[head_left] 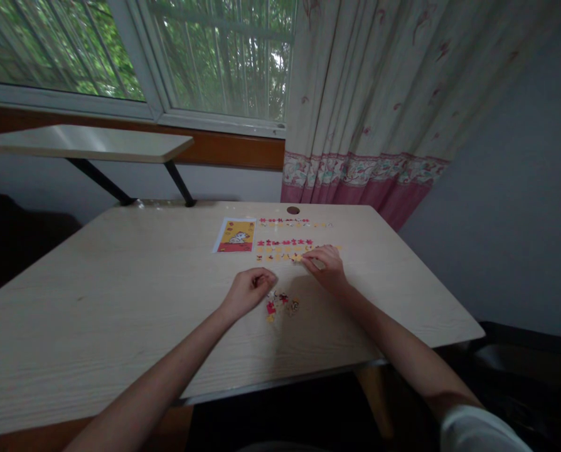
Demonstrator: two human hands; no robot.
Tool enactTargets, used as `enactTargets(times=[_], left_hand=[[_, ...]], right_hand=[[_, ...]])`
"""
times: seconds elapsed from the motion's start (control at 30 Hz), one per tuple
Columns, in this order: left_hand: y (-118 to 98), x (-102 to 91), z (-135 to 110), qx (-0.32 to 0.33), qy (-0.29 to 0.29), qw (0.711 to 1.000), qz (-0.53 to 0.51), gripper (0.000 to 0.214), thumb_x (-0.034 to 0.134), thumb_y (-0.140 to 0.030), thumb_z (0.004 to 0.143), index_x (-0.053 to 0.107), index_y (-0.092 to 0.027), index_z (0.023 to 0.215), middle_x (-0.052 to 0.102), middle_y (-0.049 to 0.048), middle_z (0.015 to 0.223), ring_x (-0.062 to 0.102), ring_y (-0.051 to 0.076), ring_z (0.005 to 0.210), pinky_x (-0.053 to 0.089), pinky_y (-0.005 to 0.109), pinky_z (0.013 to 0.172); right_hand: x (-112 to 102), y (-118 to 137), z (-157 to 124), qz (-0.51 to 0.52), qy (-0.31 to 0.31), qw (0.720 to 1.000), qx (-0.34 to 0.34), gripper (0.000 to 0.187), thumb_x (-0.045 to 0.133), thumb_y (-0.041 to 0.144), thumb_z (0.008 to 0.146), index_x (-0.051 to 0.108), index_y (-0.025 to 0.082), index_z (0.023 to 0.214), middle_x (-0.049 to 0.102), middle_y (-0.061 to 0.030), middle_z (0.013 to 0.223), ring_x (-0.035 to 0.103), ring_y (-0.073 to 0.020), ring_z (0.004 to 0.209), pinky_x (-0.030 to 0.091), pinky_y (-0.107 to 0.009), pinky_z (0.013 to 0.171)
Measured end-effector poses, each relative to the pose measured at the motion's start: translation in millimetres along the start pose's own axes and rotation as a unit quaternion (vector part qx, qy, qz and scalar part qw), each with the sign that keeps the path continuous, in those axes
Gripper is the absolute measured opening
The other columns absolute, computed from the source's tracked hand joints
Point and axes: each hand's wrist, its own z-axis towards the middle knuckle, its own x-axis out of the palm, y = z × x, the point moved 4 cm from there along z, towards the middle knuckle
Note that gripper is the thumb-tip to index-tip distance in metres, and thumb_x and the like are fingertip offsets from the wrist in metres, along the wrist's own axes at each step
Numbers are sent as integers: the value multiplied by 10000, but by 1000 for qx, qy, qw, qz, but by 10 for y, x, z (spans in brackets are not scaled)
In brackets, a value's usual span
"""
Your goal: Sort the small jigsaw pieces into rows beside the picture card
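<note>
My right hand (pixel 326 267) reaches over the rows of jigsaw pieces (pixel 285 242), thumb and forefinger pinched at a yellow jigsaw piece (pixel 297 257) at the end of the nearest row. Closer to me, my left hand (pixel 250 290) is closed with its fingertips together; whether anything is between them I cannot make out. Just right of it lies a small loose pile of jigsaw pieces (pixel 271 308) in red, yellow and white. A picture sheet (pixel 237 237) with a white animal on yellow and red lies left of the rows. My right hand hides part of the near rows.
The pale wooden table (pixel 134 295) fills the space before me, with a round cable hole (pixel 293 210) at its back edge. A raised shelf (pixel 87 143) on black legs stands back left. Behind are a window (pixel 219 56) and a patterned curtain (pixel 356 100).
</note>
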Motion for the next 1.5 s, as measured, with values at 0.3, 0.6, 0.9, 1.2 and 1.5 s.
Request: enactTargets(times=[0.3,0.6,0.9,1.2,1.5], left_hand=[[5,-3,1,0,2,1000,-13,247,506,-333,763,647,-130,766,607,16,633,481,114,555,357,218,523],[11,5,3,-9,7,999,-30,242,510,-330,753,643,-129,752,594,11,618,456,100,522,339,211,505],[20,0,4,-6,7,999,-33,220,516,-306,749,642,-126,759,612,21,644,470,105,545,352,216,521],[12,-9,2,-7,0,1000,-28,213,524,-304,749,646,-130,755,593,14,610,432,97,520,336,214,503],[24,0,6,-11,-1,999,-33,205,526,-295,734,648,-131,753,593,9,607,440,97,521,335,209,500]], right_hand=[[-28,-299,118,-3,45,997,70,134,601,316,771,666,200,787,670,-31,759,567,-152,716,396,-286,709],[-230,-1950,363,-93,140,946,278,276,564,353,741,680,126,846,660,-53,712,540,-126,611,372,-223,561],[-215,-2374,399,-150,175,931,283,188,581,225,728,699,130,839,682,-86,790,585,-158,704,406,-242,651],[-57,-2350,388,-167,185,929,275,190,547,207,759,698,167,868,690,-68,844,606,-155,774,431,-240,725],[-85,-2238,407,-171,163,936,261,206,523,225,783,693,167,883,688,-72,862,604,-161,778,429,-244,728]])
